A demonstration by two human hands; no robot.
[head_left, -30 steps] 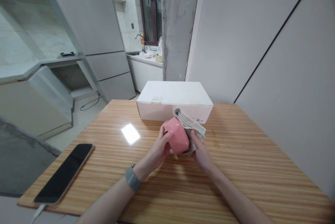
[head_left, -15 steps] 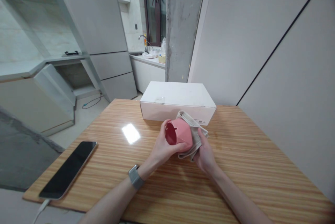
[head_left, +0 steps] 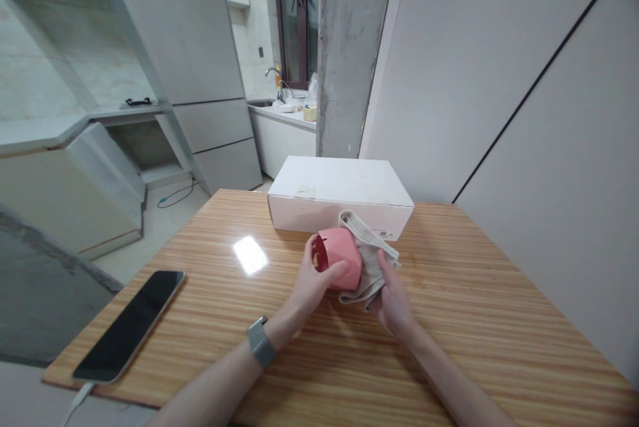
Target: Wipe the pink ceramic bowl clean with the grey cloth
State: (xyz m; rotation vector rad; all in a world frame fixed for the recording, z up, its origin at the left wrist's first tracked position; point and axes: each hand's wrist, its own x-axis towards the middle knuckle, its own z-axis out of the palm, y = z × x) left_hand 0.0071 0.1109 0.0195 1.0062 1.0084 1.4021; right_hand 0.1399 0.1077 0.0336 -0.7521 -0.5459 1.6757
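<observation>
A pink faceted pot, with notches along its rim, is tilted on its side with its opening turned to the left. My left hand grips it near the rim, the thumb across its front and the fingers behind. A grey-beige cloth lies folded against the base of the pot on the right. My right hand is closed on this cloth and presses it to the pot; some of its fingers are hidden under the fabric. Both hands are held above the wooden table.
Just behind my hands stands a white box on the table. A black-screened phone with a white charging cable lies at the left edge. Farther back are a fridge, a concrete pillar and a sink counter.
My left hand has turned the pink pot slightly, so less of its opening shows, and its thumb has shifted left. My right hand keeps the cloth against the base.
</observation>
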